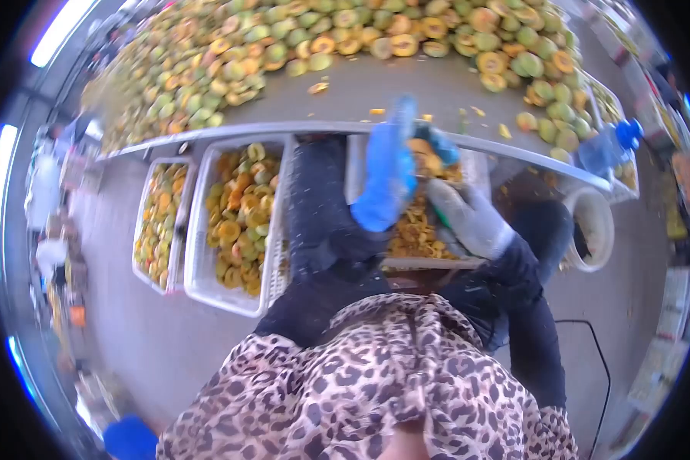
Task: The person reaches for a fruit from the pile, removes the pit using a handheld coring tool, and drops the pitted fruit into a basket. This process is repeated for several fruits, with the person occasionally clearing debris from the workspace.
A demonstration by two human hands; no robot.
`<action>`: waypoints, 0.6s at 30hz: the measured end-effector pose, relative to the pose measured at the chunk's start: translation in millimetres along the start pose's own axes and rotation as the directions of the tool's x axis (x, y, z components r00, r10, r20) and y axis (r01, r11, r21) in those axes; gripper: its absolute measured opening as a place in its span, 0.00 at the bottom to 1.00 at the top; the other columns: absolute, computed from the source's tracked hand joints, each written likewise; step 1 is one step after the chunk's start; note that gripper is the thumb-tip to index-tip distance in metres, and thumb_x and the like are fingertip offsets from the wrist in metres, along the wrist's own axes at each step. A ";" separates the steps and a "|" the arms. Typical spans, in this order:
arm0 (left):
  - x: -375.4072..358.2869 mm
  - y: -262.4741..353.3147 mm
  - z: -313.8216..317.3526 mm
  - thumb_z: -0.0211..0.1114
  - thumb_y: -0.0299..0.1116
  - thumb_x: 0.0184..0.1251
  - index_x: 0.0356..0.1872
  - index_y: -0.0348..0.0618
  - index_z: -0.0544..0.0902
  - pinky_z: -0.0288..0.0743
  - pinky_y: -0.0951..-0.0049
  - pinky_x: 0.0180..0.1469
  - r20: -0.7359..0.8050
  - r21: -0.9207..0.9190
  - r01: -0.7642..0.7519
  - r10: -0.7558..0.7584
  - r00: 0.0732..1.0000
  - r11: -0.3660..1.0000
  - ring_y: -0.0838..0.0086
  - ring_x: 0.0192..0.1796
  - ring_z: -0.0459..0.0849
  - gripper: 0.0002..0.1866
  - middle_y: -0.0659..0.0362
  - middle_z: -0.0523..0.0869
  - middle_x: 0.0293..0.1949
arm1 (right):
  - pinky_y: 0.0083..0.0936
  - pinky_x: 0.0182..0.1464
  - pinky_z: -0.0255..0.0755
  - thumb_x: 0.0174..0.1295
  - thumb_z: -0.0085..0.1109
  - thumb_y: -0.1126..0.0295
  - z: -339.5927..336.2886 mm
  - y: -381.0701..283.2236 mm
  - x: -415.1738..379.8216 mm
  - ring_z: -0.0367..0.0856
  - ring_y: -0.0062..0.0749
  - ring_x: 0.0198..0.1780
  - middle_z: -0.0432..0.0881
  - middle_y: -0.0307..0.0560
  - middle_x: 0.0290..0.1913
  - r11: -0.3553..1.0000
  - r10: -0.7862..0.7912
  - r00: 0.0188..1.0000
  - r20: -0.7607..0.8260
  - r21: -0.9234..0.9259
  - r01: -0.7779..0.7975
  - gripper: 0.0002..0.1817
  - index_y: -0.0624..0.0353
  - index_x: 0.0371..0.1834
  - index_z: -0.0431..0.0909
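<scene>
My left hand (383, 180), in a blue glove, is raised at the near edge of the metal table and smeared by motion. Just right of it is an orange-brown piece of fruit (428, 159) with dark teal around its far side; I cannot tell whether my fingers hold it. My right hand (468, 217), in a pale grey glove, is closed round a green-handled tool (441, 218), most of it hidden by the fingers. Below both hands, between my knees, a white crate (429, 263) contains yellow fruit scraps (418, 239).
Halved green and orange fruits (314, 38) are heaped across the metal table (345, 92). Two white crates (194, 264) of fruit stand left of my legs. To the right are a water bottle (602, 149) with a blue cap, a white bucket (599, 230) and a black cable (604, 360).
</scene>
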State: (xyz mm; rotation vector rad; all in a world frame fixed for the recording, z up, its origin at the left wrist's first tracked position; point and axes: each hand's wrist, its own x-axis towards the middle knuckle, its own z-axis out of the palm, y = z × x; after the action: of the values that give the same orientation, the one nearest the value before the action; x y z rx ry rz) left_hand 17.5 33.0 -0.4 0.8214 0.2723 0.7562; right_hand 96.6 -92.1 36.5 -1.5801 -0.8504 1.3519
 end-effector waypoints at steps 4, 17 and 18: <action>-14.5 -2.8 -2.7 0.44 0.51 0.75 0.30 0.38 0.76 0.76 0.68 0.37 0.019 0.170 -0.248 0.248 0.969 0.954 0.66 0.29 0.80 0.25 0.54 0.80 0.25 | 0.15 0.12 0.51 0.71 0.42 0.48 9.6 4.5 -0.2 0.59 0.15 0.10 0.66 0.33 0.15 0.999 -0.031 0.999 0.034 -0.038 0.033 0.24 0.59 0.30 0.71; -23.6 -9.0 -8.3 0.55 0.41 0.65 0.33 0.39 0.77 0.78 0.62 0.40 0.039 -0.244 0.246 -0.244 0.969 0.938 0.60 0.34 0.81 0.14 0.51 0.80 0.30 | 0.13 0.12 0.50 0.68 0.43 0.45 -13.1 11.3 -5.3 0.56 0.13 0.10 0.61 0.30 0.13 0.937 0.212 0.915 0.344 0.195 -0.290 0.26 0.57 0.25 0.71; -28.1 -5.2 -6.7 0.54 0.40 0.66 0.36 0.39 0.76 0.78 0.62 0.41 0.004 -0.187 0.316 -0.321 0.947 0.930 0.62 0.36 0.81 0.13 0.51 0.80 0.33 | 0.12 0.12 0.50 0.68 0.43 0.46 -15.0 13.2 -5.2 0.56 0.13 0.11 0.61 0.30 0.13 0.934 0.211 0.895 0.392 0.189 -0.303 0.26 0.57 0.24 0.71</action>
State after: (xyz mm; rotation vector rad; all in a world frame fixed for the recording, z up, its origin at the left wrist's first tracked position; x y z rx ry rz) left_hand -3.1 14.8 -10.5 0.5719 0.3441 0.4777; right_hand 109.9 -104.6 27.0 -1.2976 -0.6669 1.9110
